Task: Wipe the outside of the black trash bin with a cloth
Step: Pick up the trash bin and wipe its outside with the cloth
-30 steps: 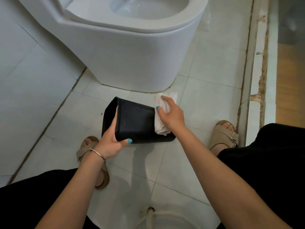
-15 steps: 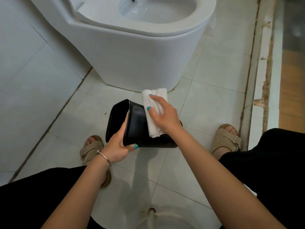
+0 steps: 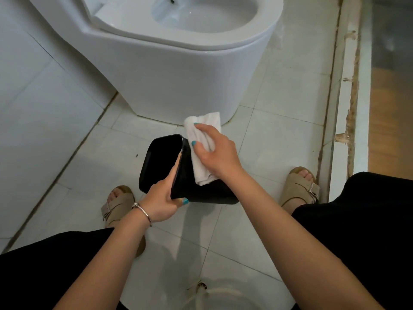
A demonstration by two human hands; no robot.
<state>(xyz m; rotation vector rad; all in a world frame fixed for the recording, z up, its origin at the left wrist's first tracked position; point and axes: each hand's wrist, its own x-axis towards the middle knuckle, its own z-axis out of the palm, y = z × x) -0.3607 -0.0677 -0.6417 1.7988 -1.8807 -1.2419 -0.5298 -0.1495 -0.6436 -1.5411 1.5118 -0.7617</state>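
The black trash bin (image 3: pixel 185 186) is held tipped on its side above the tiled floor, its open mouth turned left. My left hand (image 3: pixel 164 199) grips the bin's rim at its near corner, fingers inside and thumb outside. My right hand (image 3: pixel 215 153) presses a folded white cloth (image 3: pixel 200 168) flat against the bin's upper outer wall, close to the rim. The cloth's far end sticks out past my fingers toward the toilet. The bin's far end is hidden behind my right wrist.
A white toilet (image 3: pixel 178 70) stands just beyond the bin. White floor tiles (image 3: pixel 279 135) spread around; a raised, worn door sill (image 3: pixel 344 108) runs along the right. My sandalled feet (image 3: pixel 300 186) flank the bin. A white basin rim (image 3: pixel 214 298) shows at the bottom.
My right hand has slid the cloth along the bin's outer wall from its far end toward the rim. The bin's mouth has turned more toward me.
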